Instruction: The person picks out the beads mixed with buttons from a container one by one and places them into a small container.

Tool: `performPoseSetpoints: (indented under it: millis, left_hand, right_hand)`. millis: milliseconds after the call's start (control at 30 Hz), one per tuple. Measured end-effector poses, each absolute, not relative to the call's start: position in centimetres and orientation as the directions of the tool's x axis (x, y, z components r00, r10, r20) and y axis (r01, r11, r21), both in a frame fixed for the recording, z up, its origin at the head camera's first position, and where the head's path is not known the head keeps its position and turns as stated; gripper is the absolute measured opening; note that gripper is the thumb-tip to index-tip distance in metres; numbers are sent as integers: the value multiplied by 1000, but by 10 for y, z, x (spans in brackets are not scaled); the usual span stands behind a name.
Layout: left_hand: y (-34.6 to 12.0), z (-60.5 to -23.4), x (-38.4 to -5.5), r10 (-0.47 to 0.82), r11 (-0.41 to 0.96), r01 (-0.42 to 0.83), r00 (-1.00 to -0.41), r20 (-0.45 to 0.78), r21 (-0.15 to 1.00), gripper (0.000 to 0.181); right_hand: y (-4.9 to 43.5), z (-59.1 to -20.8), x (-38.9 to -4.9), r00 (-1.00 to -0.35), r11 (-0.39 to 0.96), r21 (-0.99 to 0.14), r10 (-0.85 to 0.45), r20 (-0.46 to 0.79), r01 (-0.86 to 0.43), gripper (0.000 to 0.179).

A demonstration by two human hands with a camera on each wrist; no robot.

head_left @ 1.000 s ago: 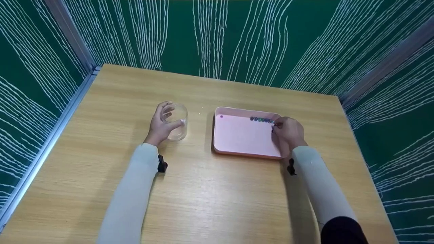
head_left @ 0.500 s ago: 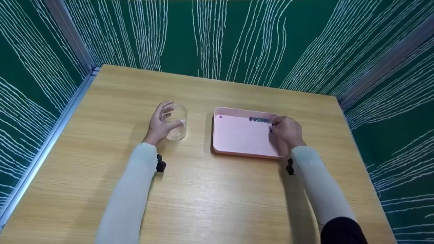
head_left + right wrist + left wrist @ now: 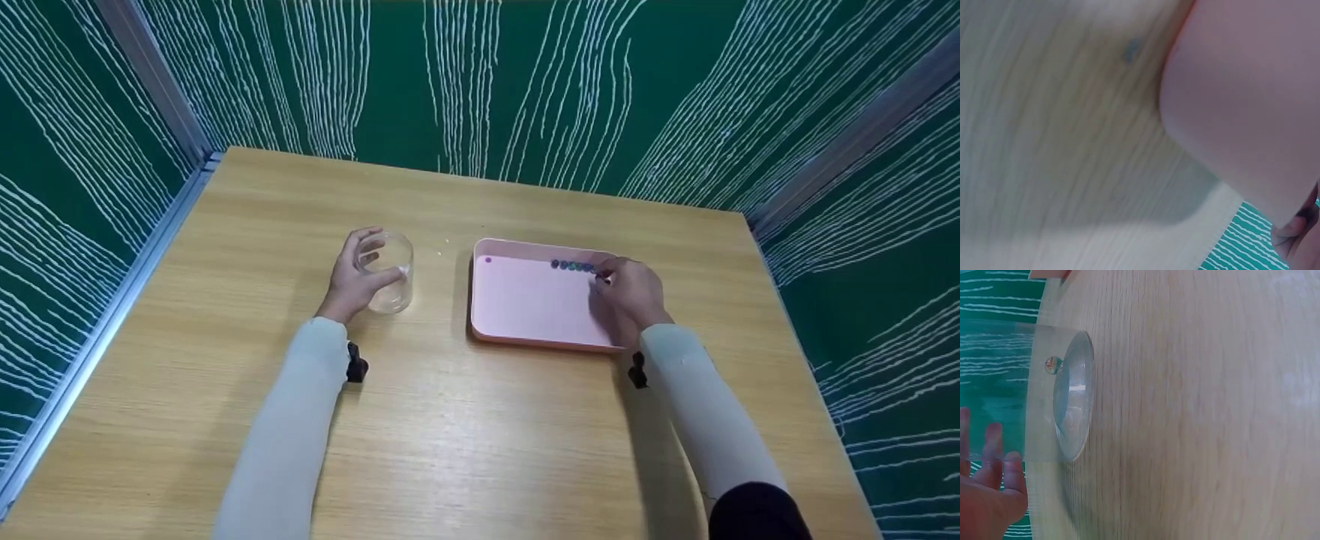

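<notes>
A clear cylindrical jar stands upright on the table, my left hand gripping it with the thumb on one side and the fingers round the other. In the left wrist view a single glass marble lies at the jar's bottom. To the right is a shallow pink tray. Along its far side runs a row of several dark, multicoloured marbles. My right hand reaches over the tray's right side, fingertips pinched together at the row's right end; they largely hide the marble there.
A small purple, bead-like dot sits in the tray's far left corner. Tiny white specks lie on the wooden table between jar and tray. Green walls with white streaks enclose the table's back and sides.
My right hand has shifted slightly left along the row and covers more of its right end. The left hand and jar stay in place.
</notes>
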State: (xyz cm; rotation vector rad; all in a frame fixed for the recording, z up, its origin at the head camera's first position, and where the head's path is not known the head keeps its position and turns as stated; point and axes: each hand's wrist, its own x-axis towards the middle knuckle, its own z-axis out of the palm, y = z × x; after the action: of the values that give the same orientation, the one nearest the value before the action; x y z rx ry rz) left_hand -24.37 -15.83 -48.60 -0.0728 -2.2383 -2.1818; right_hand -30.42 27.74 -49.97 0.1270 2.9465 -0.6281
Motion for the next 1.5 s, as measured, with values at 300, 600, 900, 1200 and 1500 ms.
performPoseSetpoints:
  millis: [300, 600, 900, 1200, 1500]
  left_hand:
    - [-161, -499, -250, 32, 0, 79, -996, 79, 997, 75]
    - [-161, -508, -255, 8, -13, 85, -996, 85, 996, 71]
    - [-156, -490, -247, 16, -4, 66, -998, 66, 998, 70]
    - [-153, -489, -244, 35, -24, 67, -997, 68, 997, 68]
    - [-156, -490, -244, 47, -53, 73, -996, 76, 996, 71]
  right_hand:
    - [267, -497, -302, -998, 921, -389, -3, -61, 21, 19]
    - [256, -497, -300, -997, 910, -413, 3, -75, 34, 20]
    - [248, -497, -299, -999, 906, -422, -37, -38, -17, 20]
    - [241, -496, -300, -996, 898, -432, -91, 6, -84, 18]
    - [233, -499, -301, -986, 883, -441, -125, 106, -159, 17]
